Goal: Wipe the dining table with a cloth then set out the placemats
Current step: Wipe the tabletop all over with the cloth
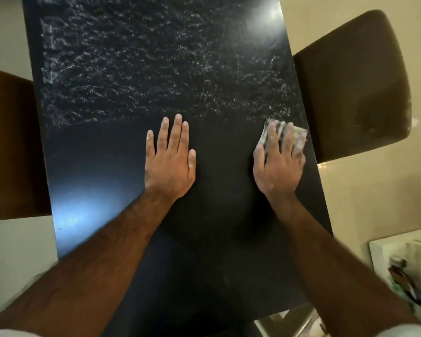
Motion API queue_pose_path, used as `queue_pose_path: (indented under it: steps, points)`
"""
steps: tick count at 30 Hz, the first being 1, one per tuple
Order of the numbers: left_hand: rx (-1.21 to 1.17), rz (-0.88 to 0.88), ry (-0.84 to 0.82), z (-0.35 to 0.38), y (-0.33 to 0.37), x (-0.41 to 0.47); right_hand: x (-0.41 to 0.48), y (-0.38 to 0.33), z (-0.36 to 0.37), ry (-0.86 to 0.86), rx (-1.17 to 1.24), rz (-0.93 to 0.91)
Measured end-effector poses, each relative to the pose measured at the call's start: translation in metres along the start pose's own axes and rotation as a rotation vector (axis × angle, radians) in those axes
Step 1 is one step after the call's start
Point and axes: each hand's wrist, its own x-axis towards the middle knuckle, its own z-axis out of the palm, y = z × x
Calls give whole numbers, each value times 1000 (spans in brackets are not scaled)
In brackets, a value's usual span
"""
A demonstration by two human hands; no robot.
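Observation:
A long black dining table point(102, 166) runs away from me. Its far half is covered in white dusty streaks, while the near half looks dark and smooth. My left hand point(170, 156) lies flat on the tabletop near the middle, palm down, fingers spread, holding nothing. My right hand point(278, 164) presses a small folded pale cloth point(299, 135) against the table close to its right edge, at the border of the streaked area. The cloth is blurred and mostly hidden under my fingers. No placemats are in view.
A brown chair point(355, 86) stands at the table's right side and another brown chair point(12, 147) at the left. A white unit point(399, 261) with mixed items sits at the lower right. Pale floor surrounds the table.

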Motion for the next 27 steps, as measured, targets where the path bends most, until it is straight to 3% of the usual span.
queue_pose_path:
  steps: [3,6,9,14,18,23,27]
  points:
    - [-8,-14,11,0,16,5,22,-28,2,21,21,15]
    - [-9,5,11,0,43,11,14,-56,10,16,21,-172]
    - [-7,36,10,2,55,10,-11,-33,9,3,39,-263]
    - [-2,24,17,3,56,12,-6,43,0,-17,19,-34]
    - [11,18,24,3,58,13,45,33,3,47,30,127]
    - [6,14,34,3,60,14,53,-29,12,40,59,-86]
    - [1,21,37,1,59,12,11,-16,6,-34,71,-232]
